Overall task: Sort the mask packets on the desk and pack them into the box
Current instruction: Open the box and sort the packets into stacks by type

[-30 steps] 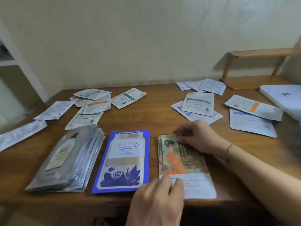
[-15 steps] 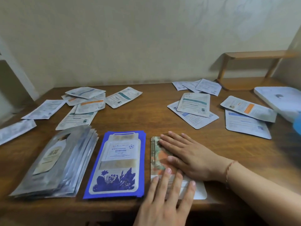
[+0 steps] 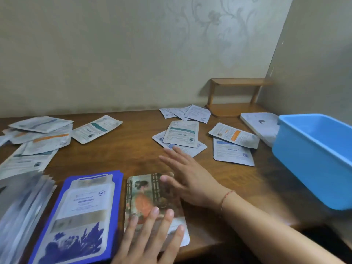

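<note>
My left hand (image 3: 150,239) is lying with straight fingers on the painted mask stack (image 3: 150,202) at the desk's (image 3: 122,159) near edge, my right hand (image 3: 190,178) is hovering spread above its far corner, loose white packets (image 3: 182,134) are lying beyond, and the blue box (image 3: 314,159) is sitting right.

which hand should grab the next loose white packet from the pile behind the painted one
Right hand: it is open, fingers reaching toward the white packets. The left hand rests on the painted packet.
</note>
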Demonstrator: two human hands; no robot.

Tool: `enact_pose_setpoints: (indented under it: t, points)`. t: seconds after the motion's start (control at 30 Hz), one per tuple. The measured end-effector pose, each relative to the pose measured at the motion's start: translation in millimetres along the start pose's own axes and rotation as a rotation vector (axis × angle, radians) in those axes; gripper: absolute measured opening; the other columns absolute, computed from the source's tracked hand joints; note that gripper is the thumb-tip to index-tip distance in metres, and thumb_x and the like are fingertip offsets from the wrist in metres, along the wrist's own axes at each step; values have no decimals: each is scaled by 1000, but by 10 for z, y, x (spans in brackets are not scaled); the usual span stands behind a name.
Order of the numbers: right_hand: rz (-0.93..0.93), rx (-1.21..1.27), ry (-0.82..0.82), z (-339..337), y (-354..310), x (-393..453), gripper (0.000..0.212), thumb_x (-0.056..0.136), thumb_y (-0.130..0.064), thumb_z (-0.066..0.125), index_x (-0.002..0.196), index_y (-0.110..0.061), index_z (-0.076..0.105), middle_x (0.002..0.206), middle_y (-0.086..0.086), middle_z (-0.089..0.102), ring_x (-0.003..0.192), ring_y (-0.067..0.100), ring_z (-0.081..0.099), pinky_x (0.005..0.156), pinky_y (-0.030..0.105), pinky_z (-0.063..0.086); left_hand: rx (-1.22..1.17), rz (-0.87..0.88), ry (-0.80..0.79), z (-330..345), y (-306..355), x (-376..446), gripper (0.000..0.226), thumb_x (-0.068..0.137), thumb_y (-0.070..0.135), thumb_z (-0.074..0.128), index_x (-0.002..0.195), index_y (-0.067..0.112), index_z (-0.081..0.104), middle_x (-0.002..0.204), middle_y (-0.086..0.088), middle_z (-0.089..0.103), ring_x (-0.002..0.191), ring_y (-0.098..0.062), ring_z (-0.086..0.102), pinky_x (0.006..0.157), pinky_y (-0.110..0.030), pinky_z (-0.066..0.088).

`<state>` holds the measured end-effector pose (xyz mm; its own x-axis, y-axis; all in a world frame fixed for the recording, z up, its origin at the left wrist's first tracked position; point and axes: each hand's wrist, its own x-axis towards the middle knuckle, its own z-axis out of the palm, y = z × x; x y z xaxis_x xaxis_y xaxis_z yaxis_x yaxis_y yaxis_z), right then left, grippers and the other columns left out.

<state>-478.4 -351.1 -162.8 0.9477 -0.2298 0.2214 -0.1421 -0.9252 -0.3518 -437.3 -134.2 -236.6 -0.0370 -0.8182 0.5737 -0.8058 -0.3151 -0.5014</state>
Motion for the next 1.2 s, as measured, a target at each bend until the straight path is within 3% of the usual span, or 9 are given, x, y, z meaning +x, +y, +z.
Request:
enact_pose_setpoints:
  t: [0.17, 0.27, 0.37, 0.53, 0.67, 0.8, 0.9, 1.13, 1.2]
  points:
    - [506, -163, 211, -640, 908, -19, 56, 94, -40, 56, 143, -18, 43, 152, 1, 38, 142, 19, 29, 116, 34, 25, 26, -57, -65, -21, -132, 115, 43, 98, 50, 32, 131, 30, 52, 127, -3, 65, 117, -32, 62, 102, -57, 33]
    - [752, -210, 148, -777, 1384, 2, 60, 92, -37, 59, 146, -19, 39, 152, 3, 38, 140, 23, 34, 114, 40, 32, -122, -259, -159, -187, -376, 303, 73, 86, 74, 32, 128, 21, 62, 129, -10, 65, 118, -38, 60, 96, -59, 33]
    - [800, -150, 47, -758, 1549, 48, 46, 96, -38, 51, 139, -23, 46, 142, 5, 51, 121, 23, 54, 95, 35, 52, -187, -309, -301, -242, -516, 438, 79, 80, 77, 35, 117, 18, 73, 129, -12, 65, 118, -41, 60, 96, -63, 30]
    - [607, -460, 88, -698, 1542, -12, 30, 100, -44, 40, 116, -29, 60, 117, 0, 66, 97, 18, 64, 72, 32, 57, -255, -232, -424, -125, -368, 419, 80, 88, 76, 23, 104, 20, 78, 121, -10, 69, 112, -39, 64, 93, -63, 36]
    - [379, -743, 7, -786, 1229, -254, 22, 96, -36, 50, 116, -29, 55, 111, -2, 68, 91, 17, 67, 64, 28, 56, -267, -154, -208, -61, -208, 482, 75, 91, 72, 24, 101, 22, 79, 117, -9, 71, 109, -37, 66, 90, -61, 36]
    - [-29, -570, 222, -614, 723, -960, 14, 95, -29, 47, 96, -25, 61, 95, -4, 68, 82, 19, 68, 57, 36, 54, -336, -133, -53, -42, -106, 600, 65, 88, 70, 38, 105, 21, 78, 121, -7, 70, 113, -34, 65, 92, -59, 36]
    - [-237, -457, 351, -365, 491, -1415, 18, 88, -24, 56, 88, -18, 73, 98, -1, 73, 91, 18, 71, 62, 31, 58, -395, -136, -51, -35, -55, 631, 64, 79, 67, 51, 112, 18, 75, 127, -6, 67, 120, -33, 60, 96, -60, 34]
    - [-335, -402, 449, -266, 480, -1731, 21, 91, -25, 60, 94, -15, 78, 115, -1, 71, 113, 11, 64, 80, 31, 58, -602, 5, -244, -146, -28, 724, 91, 65, 83, 51, 139, 30, 49, 139, 9, 56, 136, -19, 46, 109, -57, 31]
    - [-304, -285, 611, -382, 394, -1695, 23, 93, -19, 56, 94, -10, 77, 108, -1, 72, 104, 4, 66, 82, 21, 54, -795, -140, -216, -250, -130, 828, 92, 64, 80, 59, 145, 42, 37, 145, 21, 48, 139, -3, 39, 112, -44, 36]
